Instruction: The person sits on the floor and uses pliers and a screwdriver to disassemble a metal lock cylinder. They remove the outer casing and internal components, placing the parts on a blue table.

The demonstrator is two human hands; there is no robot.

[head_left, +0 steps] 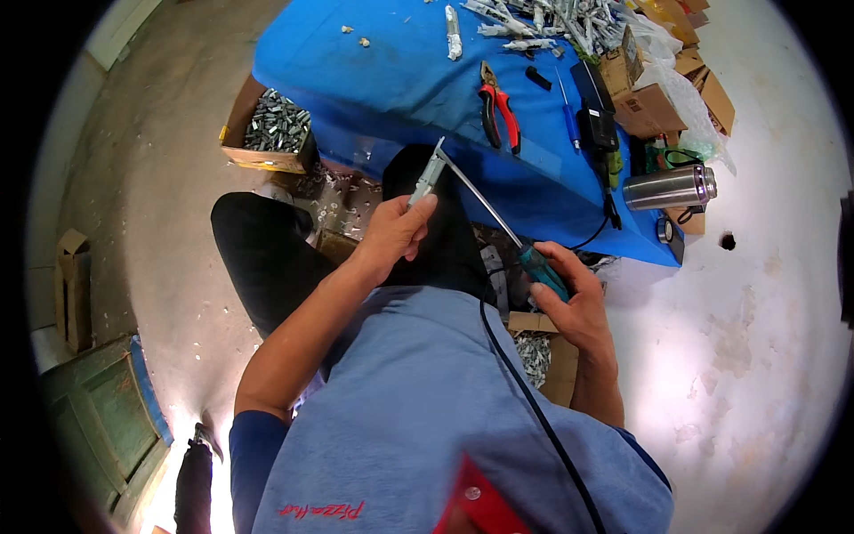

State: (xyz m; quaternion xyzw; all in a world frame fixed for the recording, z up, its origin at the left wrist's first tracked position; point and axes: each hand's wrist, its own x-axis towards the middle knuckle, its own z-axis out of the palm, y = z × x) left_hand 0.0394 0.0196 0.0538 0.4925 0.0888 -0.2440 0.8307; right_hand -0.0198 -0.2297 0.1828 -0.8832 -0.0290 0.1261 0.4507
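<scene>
My left hand point(398, 231) is closed around the lower end of a slim grey-white metal part point(428, 179), held tilted above my lap. Its exact kind is too small to make out. In my right hand point(576, 298) is a screwdriver point(485, 206) with a teal handle and a long steel shaft. The shaft slants up to the left, and its tip meets the upper end of the grey part. Beyond my hands, red-and-black pliers point(498, 109) lie on the blue-covered table point(382, 67). To their right is a thin blue screwdriver point(569, 120).
A carton point(267, 158) full of small metal pieces stands left of the table. Similar wrapped parts point(543, 25) are heaped at the back. A black device point(598, 129), a steel flask point(669, 188) and torn cardboard point(647, 105) crowd the right side. A black cable point(543, 418) crosses my front.
</scene>
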